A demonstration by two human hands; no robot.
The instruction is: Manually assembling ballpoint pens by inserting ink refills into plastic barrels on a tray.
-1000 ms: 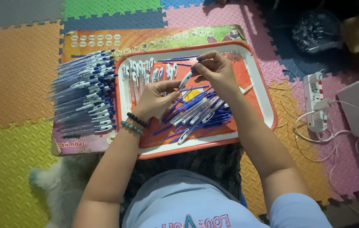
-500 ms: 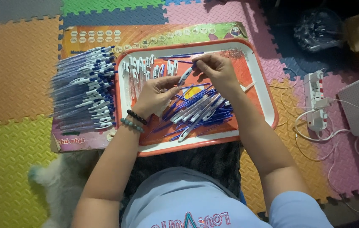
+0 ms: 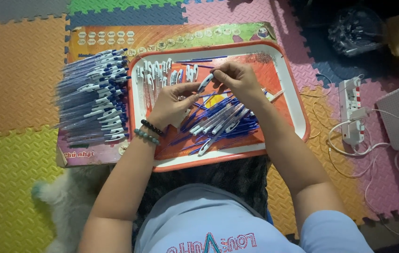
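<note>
Nearest, loose pens point(image 3: 218, 122) lie heaped on the tray point(image 3: 298, 112), just under both wrists. Above them the left hand point(image 3: 173, 104) and right hand point(image 3: 237, 80) pinch one pen point(image 3: 205, 83) between them, its long axis slanting up toward the right hand, fingers closed on either end. Farther left, finished pens point(image 3: 94, 96) lie stacked on a board point(image 3: 91, 152).

Interlocking foam mats point(image 3: 16, 75) in orange, yellow, green, blue and pink are covering the floor; a white power strip point(image 3: 351, 110) is lying among trailing white cables point(image 3: 373, 159).
</note>
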